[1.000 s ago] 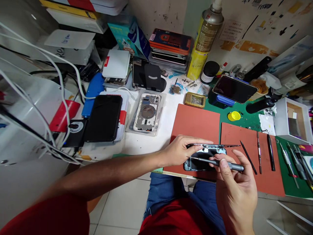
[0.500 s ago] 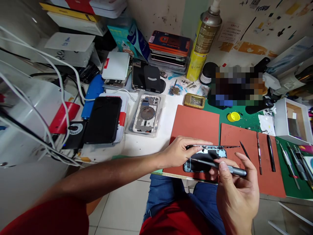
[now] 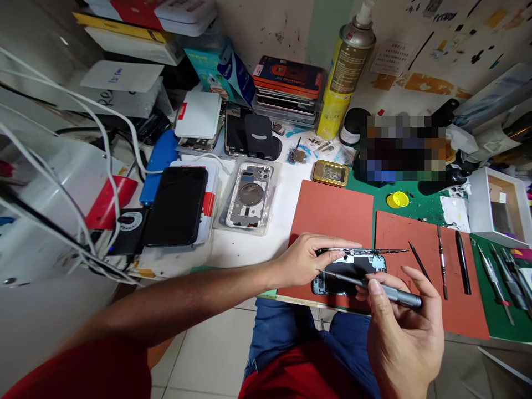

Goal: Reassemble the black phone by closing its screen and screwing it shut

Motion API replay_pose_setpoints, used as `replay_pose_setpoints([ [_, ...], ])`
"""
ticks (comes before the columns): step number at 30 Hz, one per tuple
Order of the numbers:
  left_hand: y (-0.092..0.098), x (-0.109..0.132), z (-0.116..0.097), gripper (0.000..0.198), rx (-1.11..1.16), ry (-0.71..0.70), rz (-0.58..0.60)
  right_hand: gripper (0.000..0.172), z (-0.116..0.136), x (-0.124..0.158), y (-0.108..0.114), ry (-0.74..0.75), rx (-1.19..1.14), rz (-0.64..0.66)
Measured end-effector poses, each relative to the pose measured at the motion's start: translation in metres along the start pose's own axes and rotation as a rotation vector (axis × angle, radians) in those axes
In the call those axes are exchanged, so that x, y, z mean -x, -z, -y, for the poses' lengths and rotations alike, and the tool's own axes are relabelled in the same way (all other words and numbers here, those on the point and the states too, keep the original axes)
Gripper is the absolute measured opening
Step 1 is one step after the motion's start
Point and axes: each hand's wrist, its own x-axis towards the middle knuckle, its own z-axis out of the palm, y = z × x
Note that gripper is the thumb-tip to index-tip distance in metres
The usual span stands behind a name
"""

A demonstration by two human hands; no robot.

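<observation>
An opened smartphone (image 3: 344,275) lies on the orange-red silicone mat (image 3: 328,221), its body showing dark with a pale blue-grey rim. Its thin display panel (image 3: 366,251) stands edge-on above it. My left hand (image 3: 310,259) grips that panel's edge, fingers stretched along it. My right hand (image 3: 399,332) holds a grey precision screwdriver (image 3: 393,293) like a pen. The screwdriver's fine tip reaches over the phone's upper left interior. Part of the phone's lower edge is hidden behind my right fingers.
A second orange-red mat (image 3: 428,266) holds a black spudger (image 3: 419,261), a metal pry tool (image 3: 443,263) and a black-handled tool (image 3: 463,262). A bare phone frame (image 3: 249,195) sits in a clear tray. A spray can (image 3: 347,77) stands behind; white cables (image 3: 103,138) run at left.
The screwdriver has tilted, its handle swinging lower right and its tip shifting left over the phone. My head view has drifted slightly. A pixelated patch now hides the device at the upper right.
</observation>
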Motion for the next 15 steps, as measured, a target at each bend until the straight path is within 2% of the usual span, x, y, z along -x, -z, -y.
replay_pose_setpoints([
  [7,-0.0008,0.0005,0.0006,0.031,-0.011,0.017,-0.009,0.058,-0.0012,0.0055,0.0047,0.014,-0.018,0.008],
  [15,0.0004,0.0005,-0.0008,0.031,-0.014,0.002,-0.008,0.057,-0.0036,0.0069,0.0003,0.035,0.010,-0.030],
])
